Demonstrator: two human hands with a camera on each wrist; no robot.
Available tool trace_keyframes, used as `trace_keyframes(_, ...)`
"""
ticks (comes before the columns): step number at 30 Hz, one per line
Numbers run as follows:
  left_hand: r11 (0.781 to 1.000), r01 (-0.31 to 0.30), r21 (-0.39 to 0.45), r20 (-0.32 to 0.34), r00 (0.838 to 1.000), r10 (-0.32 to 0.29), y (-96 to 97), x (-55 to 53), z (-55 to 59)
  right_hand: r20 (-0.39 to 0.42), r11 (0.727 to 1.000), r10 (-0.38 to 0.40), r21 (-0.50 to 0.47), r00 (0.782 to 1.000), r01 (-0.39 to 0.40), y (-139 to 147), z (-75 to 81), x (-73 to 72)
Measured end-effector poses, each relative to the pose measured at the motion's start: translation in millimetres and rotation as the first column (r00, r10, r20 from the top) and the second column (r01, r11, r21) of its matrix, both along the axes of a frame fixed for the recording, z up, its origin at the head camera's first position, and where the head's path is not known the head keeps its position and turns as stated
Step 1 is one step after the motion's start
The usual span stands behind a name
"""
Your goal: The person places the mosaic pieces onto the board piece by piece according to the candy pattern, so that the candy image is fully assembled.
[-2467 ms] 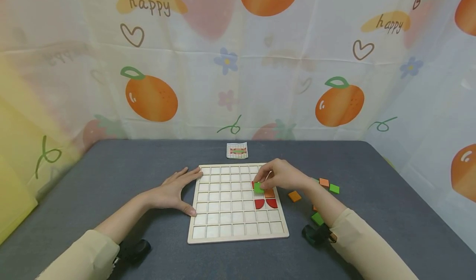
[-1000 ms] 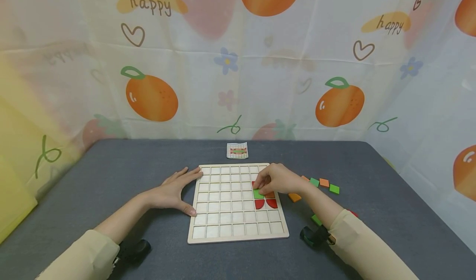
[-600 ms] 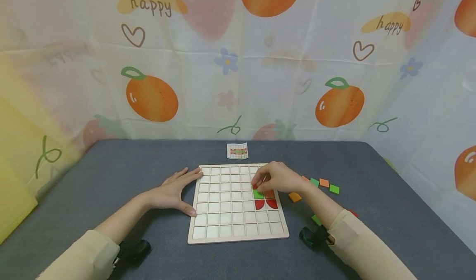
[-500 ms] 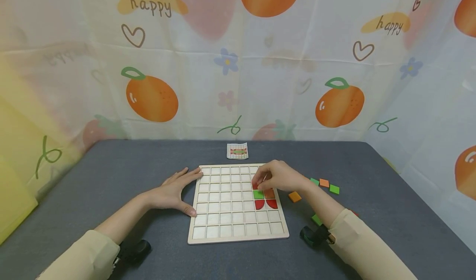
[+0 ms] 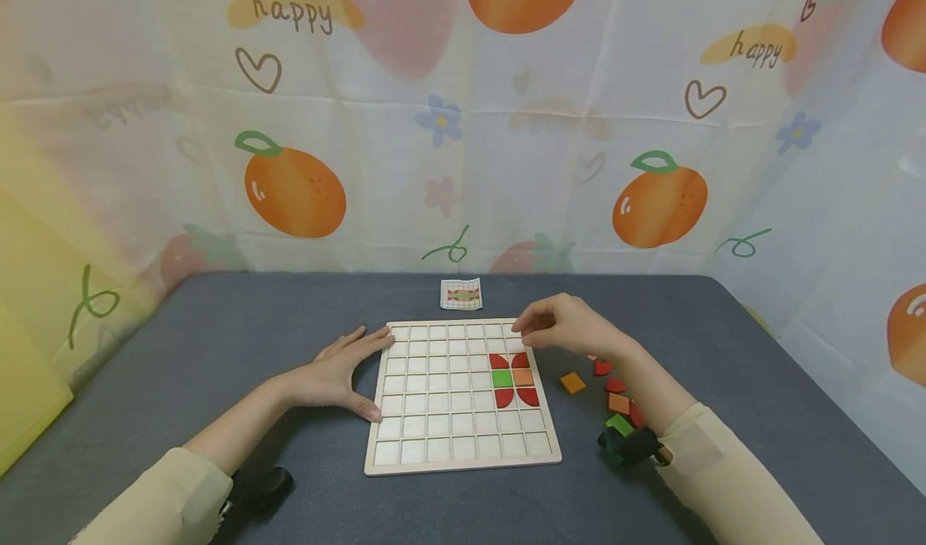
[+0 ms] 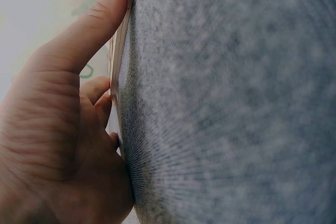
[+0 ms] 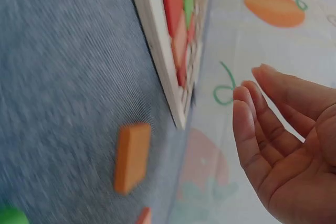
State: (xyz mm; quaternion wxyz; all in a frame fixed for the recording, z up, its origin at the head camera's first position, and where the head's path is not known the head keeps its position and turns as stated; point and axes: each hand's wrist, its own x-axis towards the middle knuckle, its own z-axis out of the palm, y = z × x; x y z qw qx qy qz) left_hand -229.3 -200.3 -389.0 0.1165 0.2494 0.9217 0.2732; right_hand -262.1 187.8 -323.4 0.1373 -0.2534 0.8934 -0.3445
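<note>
A wooden grid board [image 5: 463, 469] lies on the dark table. Near its right edge sit a green square tile [image 5: 501, 379], an orange square tile [image 5: 523, 377] and several red quarter-round tiles [image 5: 504, 399], each in its own cell. My left hand [image 5: 325, 376] rests with spread fingers against the board's left edge; in the left wrist view the thumb [image 6: 100, 19] touches the rim. My right hand [image 5: 567, 324] hovers over the board's upper right corner, fingers loosely bent. The right wrist view shows nothing between those fingers [image 7: 244, 129].
Right of the board lie loose tiles: an orange square [image 5: 573, 383], another orange one [image 5: 618, 403], a green one [image 5: 619, 425] and several red pieces [image 5: 616, 385]. My right forearm covers part of that area. A small pattern card [image 5: 460, 294] lies behind the board.
The right hand set the green tile into its cell, let go, and moved up and right off the tiles. The left hand stayed in place.
</note>
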Motion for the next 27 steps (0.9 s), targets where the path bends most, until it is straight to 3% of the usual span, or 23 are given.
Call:
trace_keyframes(12, 1.0, -0.003, 0.007, 0.009, 1.0, 0.003, 0.1, 0.8, 0.8, -0.014, 0.997, -0.081, 0.006, 0.997, 0.081, 40.1, 15.5, -6.3)
trace_keyframes(20, 1.0, -0.007, 0.003, 0.005, 1.0, 0.007, 1.0, 0.3, 0.9, 0.046, 0.994, -0.109, -0.018, 0.993, 0.11, 75.1, 18.9, -10.7)
trace_keyframes(27, 1.0, -0.004, -0.002, 0.004, 1.0, 0.004, 0.6, -0.1, 0.5, 0.132, 0.989, -0.151, 0.03, 0.98, 0.148, 116.1, 13.6, -12.9)
